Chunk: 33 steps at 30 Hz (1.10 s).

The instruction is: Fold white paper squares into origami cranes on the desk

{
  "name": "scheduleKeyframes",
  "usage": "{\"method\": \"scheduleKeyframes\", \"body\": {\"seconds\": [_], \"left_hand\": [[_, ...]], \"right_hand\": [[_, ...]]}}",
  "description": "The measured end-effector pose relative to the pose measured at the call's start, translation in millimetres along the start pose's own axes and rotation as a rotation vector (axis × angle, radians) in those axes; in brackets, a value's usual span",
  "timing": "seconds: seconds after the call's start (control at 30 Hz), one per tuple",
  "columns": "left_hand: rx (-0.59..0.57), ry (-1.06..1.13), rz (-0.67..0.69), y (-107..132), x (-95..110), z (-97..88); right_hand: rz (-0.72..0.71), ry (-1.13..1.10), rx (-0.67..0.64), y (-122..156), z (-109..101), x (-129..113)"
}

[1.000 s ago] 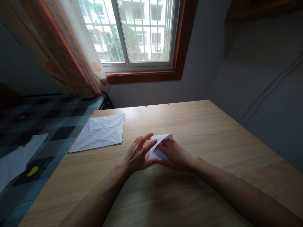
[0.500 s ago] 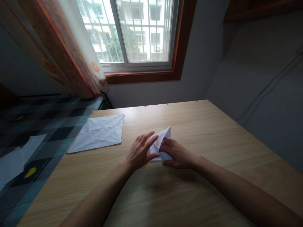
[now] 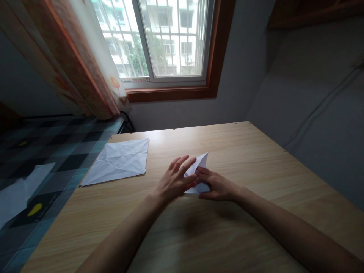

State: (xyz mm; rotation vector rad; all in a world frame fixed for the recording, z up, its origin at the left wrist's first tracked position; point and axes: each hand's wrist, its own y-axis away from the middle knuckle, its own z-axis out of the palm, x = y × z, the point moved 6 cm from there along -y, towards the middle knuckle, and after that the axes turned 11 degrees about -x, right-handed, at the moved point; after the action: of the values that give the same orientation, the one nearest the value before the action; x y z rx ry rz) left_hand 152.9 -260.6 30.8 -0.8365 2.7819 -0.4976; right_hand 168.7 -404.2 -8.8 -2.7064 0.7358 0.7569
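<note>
A small folded sheet of white paper [image 3: 202, 161] is between my two hands, just above or on the wooden table [image 3: 244, 235]; one pointed corner rises at the top. My right hand [image 3: 217, 184] grips its right side, fingers on the inner folds and thumb along the lower edge. Over the left part of the paper lies my left hand [image 3: 176, 178], fingers spread and thumb near the middle fold. Part of the folded paper is hidden behind the left fingers.
A flat, creased white sheet [image 3: 122, 159] lies at the table's far left corner. Left of the table, a checked bed cover [image 3: 71, 140] bears more white paper [image 3: 17, 193]. Behind are a window [image 3: 176, 45] and an orange curtain [image 3: 82, 57].
My left hand has shifted right and further over the folded paper, covering more of it. The paper and my right hand have moved slightly right.
</note>
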Motion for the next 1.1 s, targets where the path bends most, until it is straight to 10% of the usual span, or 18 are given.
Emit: {"method": "scheduleKeyframes", "body": {"seconds": [0.57, 1.1], "left_hand": [[-0.152, 0.023, -0.196, -12.6, -3.0, 23.8], [-0.016, 0.14, -0.339, -7.9, -18.5, 28.5]], "right_hand": [[-0.14, 0.045, 0.238, 20.6, -2.1, -6.7], [-0.278, 0.343, 0.186, 22.2, 1.1, -28.9]]}}
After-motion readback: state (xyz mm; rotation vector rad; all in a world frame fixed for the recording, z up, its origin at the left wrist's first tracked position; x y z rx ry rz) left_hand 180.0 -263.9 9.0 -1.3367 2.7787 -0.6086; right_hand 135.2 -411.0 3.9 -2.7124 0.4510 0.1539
